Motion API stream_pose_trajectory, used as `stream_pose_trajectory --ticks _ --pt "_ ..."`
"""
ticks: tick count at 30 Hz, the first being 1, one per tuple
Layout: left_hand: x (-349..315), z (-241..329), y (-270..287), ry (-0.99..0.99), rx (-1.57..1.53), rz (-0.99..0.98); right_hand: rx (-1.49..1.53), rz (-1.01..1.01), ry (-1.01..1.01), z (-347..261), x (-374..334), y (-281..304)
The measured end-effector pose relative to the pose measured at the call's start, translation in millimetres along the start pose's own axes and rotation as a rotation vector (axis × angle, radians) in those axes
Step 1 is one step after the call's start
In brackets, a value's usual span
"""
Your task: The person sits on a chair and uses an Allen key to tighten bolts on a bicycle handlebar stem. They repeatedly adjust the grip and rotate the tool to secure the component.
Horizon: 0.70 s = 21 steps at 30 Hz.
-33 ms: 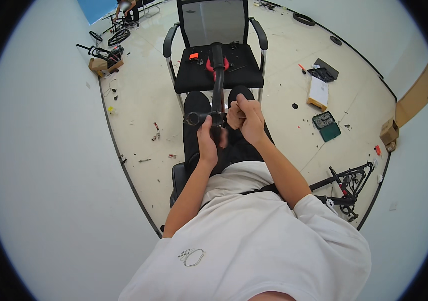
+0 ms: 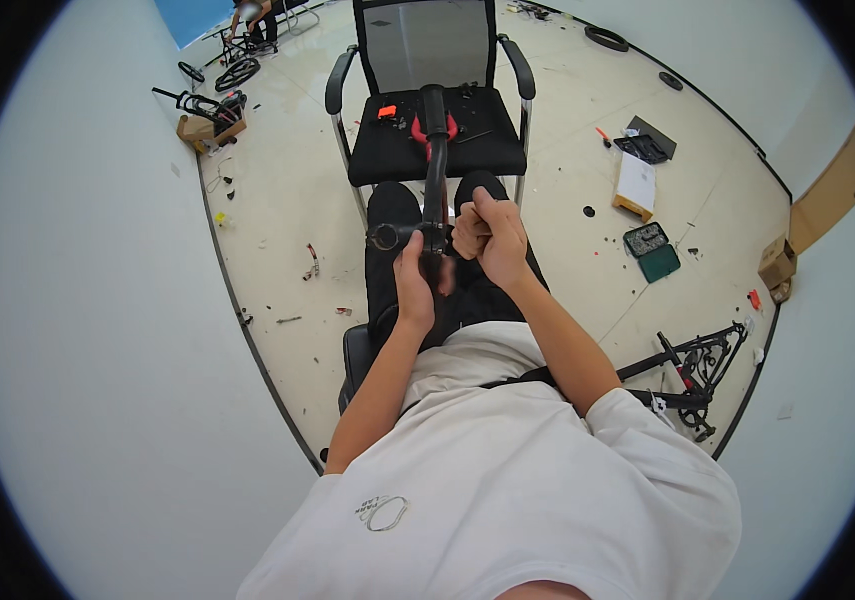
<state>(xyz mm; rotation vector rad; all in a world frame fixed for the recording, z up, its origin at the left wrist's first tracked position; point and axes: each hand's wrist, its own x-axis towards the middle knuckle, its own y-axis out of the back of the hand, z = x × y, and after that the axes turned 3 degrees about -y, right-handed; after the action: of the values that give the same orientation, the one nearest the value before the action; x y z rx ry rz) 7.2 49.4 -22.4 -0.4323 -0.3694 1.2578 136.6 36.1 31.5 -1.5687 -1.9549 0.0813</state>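
Note:
A black bicycle handlebar (image 2: pixel 435 185) stretches from my lap toward the chair seat in front of me. Joined to it is a black stem (image 2: pixel 388 237), its round open end pointing left. Around the bar close to the stem wraps my left hand (image 2: pixel 415 287), fingertips showing on the bar's right side. Just right of the stem clamp, my right hand (image 2: pixel 490 238) is closed with the thumb on top; what it holds, if anything, is hidden by the fingers. The bar's far end overlaps a red curved part (image 2: pixel 449 131) on the seat.
A black office chair (image 2: pixel 427 50) faces me, with an orange piece (image 2: pixel 387 112) and small parts on its seat. On the floor lie a green case (image 2: pixel 658 262), a white box (image 2: pixel 635 184) and a bicycle frame (image 2: pixel 692 375). Far left, another person (image 2: pixel 265 20) is beside a bicycle.

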Motion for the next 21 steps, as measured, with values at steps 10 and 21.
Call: stream_pose_trajectory --ticks 10,21 --pt "-5 4 -8 -0.081 0.044 0.033 -0.007 0.054 0.035 13 5 -2" --pt "-2 0 -5 -0.094 0.085 0.048 -0.220 0.125 0.154 18 3 -7"
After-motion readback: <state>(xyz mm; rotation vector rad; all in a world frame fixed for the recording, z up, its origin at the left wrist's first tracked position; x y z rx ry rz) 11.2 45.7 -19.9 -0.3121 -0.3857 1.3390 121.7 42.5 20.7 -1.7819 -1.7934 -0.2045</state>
